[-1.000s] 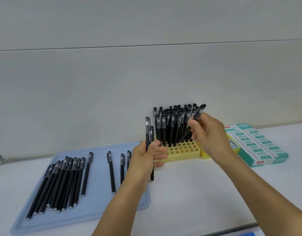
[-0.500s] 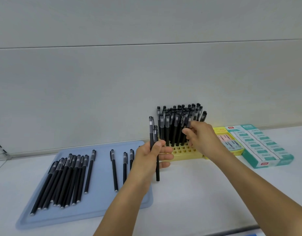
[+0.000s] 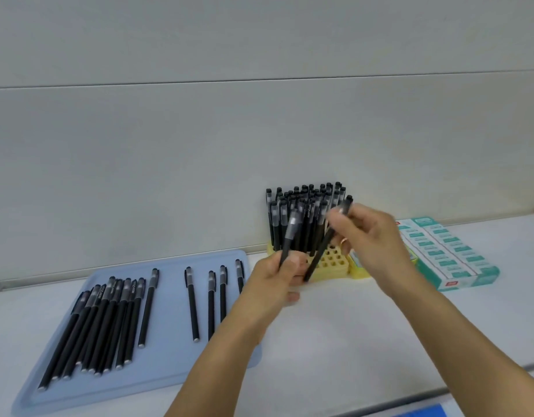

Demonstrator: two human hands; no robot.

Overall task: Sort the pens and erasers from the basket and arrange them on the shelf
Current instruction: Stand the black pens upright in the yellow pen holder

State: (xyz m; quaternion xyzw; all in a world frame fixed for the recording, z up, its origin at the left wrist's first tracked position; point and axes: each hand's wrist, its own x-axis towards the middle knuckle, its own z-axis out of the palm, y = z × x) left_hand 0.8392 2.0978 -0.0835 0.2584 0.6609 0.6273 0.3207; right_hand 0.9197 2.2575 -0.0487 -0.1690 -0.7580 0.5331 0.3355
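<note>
The right hand [image 3: 371, 233] has drawn back from the yellow rack [image 3: 334, 261], now pinching a slanted pen [image 3: 322, 251]; the left hand [image 3: 277, 278] still grips another pen [image 3: 289, 236].

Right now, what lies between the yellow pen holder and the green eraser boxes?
In the head view, a low yellow tray sits between the pen holder and the eraser boxes; the right hand covers most of it.

Pens [image 3: 304, 218] in my rack: matt black plastic. Rack [image 3: 334, 263]: yellow plastic. Tray [image 3: 169, 371]: smooth blue plastic. Bench [image 3: 350, 341]: smooth, white, matt.
</note>
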